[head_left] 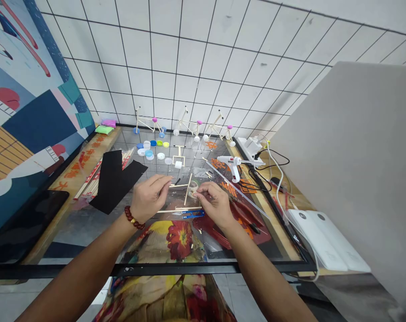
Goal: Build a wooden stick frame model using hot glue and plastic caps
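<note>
My left hand [151, 197], wearing a beaded bracelet [134, 218], has thumb and fingers pinched together. Whatever lies in that pinch is hidden or too small to name. A thin wooden stick [179, 185] and a small black piece [177, 181] are just beside its fingertips. My right hand [214, 203] is also closed in a pinch, close to a small round clear container or tape roll [192, 189]. Between both hands, another wooden stick [188, 190] stands at a slant. Below them lie blue-handled thread snips [192, 214] and more sticks [176, 209].
A hot glue gun [234, 166] stands at right with cables behind it. Coloured bottle caps [152, 143] and a small stick frame [179, 154] lie ahead. Several stick-built bicycle models [186, 121] line the wall. Black sheets [113, 185] are at left, a red pouch [219, 228] at right.
</note>
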Motion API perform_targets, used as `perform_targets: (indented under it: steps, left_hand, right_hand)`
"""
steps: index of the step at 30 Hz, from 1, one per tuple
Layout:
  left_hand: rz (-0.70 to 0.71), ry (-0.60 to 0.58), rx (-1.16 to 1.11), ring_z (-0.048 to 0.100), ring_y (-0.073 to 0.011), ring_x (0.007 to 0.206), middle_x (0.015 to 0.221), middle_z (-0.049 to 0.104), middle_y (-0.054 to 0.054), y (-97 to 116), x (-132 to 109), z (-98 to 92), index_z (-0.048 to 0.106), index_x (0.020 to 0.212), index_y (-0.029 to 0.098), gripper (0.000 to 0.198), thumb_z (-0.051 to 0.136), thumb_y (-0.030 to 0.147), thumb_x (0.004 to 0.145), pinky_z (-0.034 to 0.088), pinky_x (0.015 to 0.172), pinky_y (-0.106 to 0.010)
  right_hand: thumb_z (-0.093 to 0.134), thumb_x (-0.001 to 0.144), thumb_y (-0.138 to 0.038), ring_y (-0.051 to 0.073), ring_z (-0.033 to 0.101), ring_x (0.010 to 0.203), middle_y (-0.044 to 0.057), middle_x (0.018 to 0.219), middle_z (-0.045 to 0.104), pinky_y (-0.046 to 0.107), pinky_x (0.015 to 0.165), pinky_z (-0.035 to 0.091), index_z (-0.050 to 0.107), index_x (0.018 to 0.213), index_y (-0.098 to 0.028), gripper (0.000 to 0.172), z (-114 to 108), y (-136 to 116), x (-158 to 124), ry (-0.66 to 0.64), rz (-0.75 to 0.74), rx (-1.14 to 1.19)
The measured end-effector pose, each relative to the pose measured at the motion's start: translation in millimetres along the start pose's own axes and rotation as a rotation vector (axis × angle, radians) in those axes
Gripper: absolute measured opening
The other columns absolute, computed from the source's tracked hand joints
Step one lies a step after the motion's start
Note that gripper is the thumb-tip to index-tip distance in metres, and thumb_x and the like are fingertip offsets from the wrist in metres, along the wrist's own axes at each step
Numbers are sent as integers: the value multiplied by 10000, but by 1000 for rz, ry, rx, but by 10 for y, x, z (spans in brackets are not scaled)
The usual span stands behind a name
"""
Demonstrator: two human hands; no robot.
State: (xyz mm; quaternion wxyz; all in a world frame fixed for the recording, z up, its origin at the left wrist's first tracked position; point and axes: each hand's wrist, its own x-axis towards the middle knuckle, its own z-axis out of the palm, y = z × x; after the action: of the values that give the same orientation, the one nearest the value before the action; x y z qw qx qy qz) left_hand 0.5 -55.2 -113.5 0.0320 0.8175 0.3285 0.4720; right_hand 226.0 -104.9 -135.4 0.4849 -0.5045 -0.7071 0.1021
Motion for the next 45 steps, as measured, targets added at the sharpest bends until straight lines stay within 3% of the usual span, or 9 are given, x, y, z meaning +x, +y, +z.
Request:
perform_targets:
  steps: [6,8,12,17,20,25,33,38,45]
  left_hand:
    - [-137,-67,139,670,-161,834,963,729,-60,-83,66,-83,708,967,194,212,521,195,866,500,752,-261]
    - [-289,-268,137,655,-167,747,873,728,-52,-125,116,-166,724,881,192,183,559,255,832,480,674,-260]
    - [-548,-810,-127,628,-170,653,692,692,-21,-201,193,-320,719,761,172,267,700,423,673,427,564,-237]
    - [-496,-1027,-8,581,-152,582,661,678,-4,-150,155,-316,695,673,195,225,753,386,571,331,501,-233]
    - [-455,-1075,23,536,-136,530,600,653,-10,-86,132,-304,643,564,189,165,684,331,637,296,487,-241]
    - [-372,-1049,-2,516,-134,518,560,626,-12,-91,167,-401,623,547,183,152,609,280,663,304,497,-243]
    - [-556,-782,-81,590,-158,619,648,668,-29,-341,222,-487,690,701,170,280,610,438,722,396,555,-231]
    - [-567,-1048,-163,577,-152,603,635,663,-17,-298,178,-400,693,691,166,278,716,429,602,371,525,-224]
    - [-432,-1078,-24,505,-131,538,586,611,-1,-37,47,-209,616,593,182,163,659,324,662,289,507,-248]
  right_hand:
    - [586,876,-195,214,607,881,62,898,689,368,803,474,675,864,-218,93,-15,168,-16,-148,-12,-176]
    - [598,871,-199,204,611,852,55,869,696,355,783,466,681,842,-217,90,-29,179,-11,-200,-23,-180]
    - [665,844,-257,179,612,805,28,800,686,322,763,438,684,792,-211,72,-56,130,-3,-328,-50,-135]
    - [710,810,-250,168,609,787,18,798,691,307,743,417,701,796,-218,36,-19,82,-31,-431,-49,-164]
    - [678,834,-248,164,607,760,18,779,691,297,721,416,700,791,-215,59,1,105,-39,-435,-32,-189]
    - [633,858,-322,157,602,692,21,729,684,270,656,410,695,757,-205,166,86,171,39,-270,143,-280]
    - [659,767,-541,218,635,758,53,773,702,295,651,392,680,727,-221,323,305,51,296,-329,373,-569]
    - [585,846,-435,235,641,766,70,774,713,315,658,378,695,756,-224,254,156,74,304,-341,479,-656]
    - [604,860,-332,271,593,915,113,946,686,372,793,371,676,945,-194,177,142,121,207,-200,247,-714]
